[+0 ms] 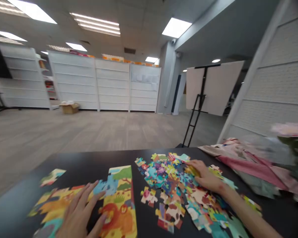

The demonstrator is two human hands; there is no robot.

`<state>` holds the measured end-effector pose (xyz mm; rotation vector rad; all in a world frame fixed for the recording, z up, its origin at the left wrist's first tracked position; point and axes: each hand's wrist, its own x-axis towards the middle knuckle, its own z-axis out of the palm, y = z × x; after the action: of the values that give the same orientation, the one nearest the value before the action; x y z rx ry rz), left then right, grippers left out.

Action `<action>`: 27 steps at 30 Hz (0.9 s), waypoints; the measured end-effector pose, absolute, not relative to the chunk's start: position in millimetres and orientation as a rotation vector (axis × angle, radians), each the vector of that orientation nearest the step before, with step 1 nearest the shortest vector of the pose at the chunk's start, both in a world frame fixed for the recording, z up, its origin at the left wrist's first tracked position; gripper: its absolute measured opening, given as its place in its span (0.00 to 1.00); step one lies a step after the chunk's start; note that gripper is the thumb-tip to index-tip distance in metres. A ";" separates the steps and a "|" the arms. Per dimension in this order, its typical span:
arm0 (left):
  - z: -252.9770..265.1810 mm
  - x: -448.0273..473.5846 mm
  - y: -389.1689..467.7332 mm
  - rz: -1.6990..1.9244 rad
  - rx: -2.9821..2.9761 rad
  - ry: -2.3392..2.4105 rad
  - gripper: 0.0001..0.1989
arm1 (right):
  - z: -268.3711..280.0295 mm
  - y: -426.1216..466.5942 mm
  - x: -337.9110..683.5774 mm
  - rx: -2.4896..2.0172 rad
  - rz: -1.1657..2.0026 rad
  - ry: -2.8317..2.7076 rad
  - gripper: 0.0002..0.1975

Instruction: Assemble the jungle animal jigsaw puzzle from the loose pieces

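Observation:
My left hand point(80, 211) lies with its fingers spread over a partly joined jigsaw puzzle point(125, 198) at the front left. The joined part shows an orange lion, a tree and a blue animal on yellow ground, and a gap shows under the hand. Over the far right of a heap of loose puzzle pieces point(167, 178), my right hand point(202, 175) has its thumb and fingers curled round a yellow puzzle piece point(192, 170). Motion blur softens both hands. One separate joined bit of puzzle point(53, 177) lies at the left.
The black table point(94, 160) carries it all. A pink and grey cloth point(253, 165) lies at the right edge, near a blurred pink flower point(290, 129). Beyond stand a black easel stand point(200, 99), white shelving point(111, 84) and a cardboard box point(69, 107) on the floor.

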<state>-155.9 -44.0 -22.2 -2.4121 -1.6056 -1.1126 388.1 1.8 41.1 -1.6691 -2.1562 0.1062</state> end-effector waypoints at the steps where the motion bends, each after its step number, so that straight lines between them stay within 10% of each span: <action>1: -13.3 -158.4 -46.1 -1.190 -2.412 -1.662 0.19 | 42.6 4.3 391.7 -1.688 0.105 -2.126 0.32; 8: 30.3 -185.5 -60.4 -1.458 -2.439 -1.940 0.15 | 61.0 -0.7 331.2 -1.801 0.010 -1.754 0.32; 18: 23.0 -189.5 -78.0 -1.190 -2.735 -1.986 0.26 | 50.3 -34.4 64.8 -1.065 1.463 -1.808 0.17; 27: 18.3 -185.5 -74.3 -1.455 -2.618 -2.241 0.24 | 40.1 -42.8 41.5 -1.271 1.046 -2.169 0.15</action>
<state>-185.5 -74.3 18.3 -2.6185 -2.2406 -1.4548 41.5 -42.8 40.1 -1.2712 -2.1690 1.0458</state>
